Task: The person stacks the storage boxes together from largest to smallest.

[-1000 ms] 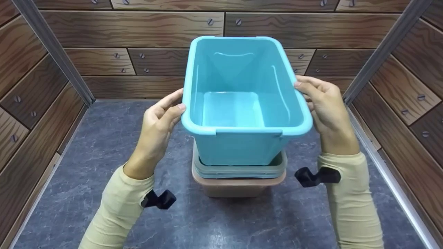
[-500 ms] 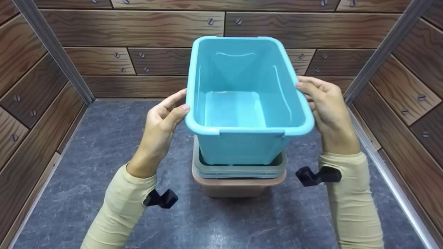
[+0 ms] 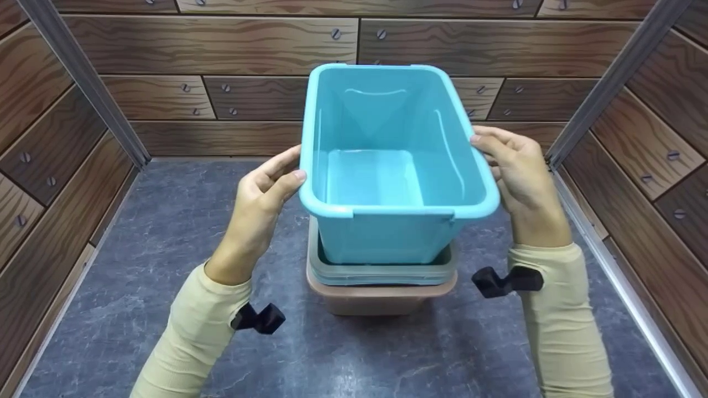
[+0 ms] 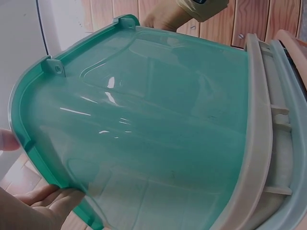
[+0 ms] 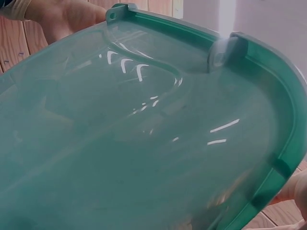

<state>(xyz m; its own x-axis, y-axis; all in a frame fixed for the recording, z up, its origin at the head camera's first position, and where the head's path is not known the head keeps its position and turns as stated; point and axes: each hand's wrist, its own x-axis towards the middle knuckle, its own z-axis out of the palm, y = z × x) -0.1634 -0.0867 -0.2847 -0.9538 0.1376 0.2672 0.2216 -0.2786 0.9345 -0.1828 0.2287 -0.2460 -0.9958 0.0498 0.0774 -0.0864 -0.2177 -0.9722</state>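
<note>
A light-blue plastic bin (image 3: 381, 237) stands between my two hands, its lower end inside the mouth of a stack of bins. Its side looks green in the left wrist view (image 4: 158, 110) and the right wrist view (image 5: 120, 143). With thumb on the rim and fingers beneath, my left hand (image 3: 257, 207) pinches its left edge. My right hand (image 3: 522, 177) grips the opposite edge the same way. At the top of the stack is a grey-green bin (image 3: 381, 271), then a bluish rim (image 3: 381, 281), with a pinkish-brown bin (image 3: 376, 305) lowest.
The stack rests on a dark grey marbled surface (image 3: 166, 237). Wood-patterned walls (image 3: 221, 47) rise at the back and both sides, with metal posts (image 3: 88, 88) in the corners. A black mount (image 3: 259, 319) sits on each sleeve.
The light-blue bin has shifted slightly right and then come down a little, both hands moving with it. The stack below has stayed in place.
</note>
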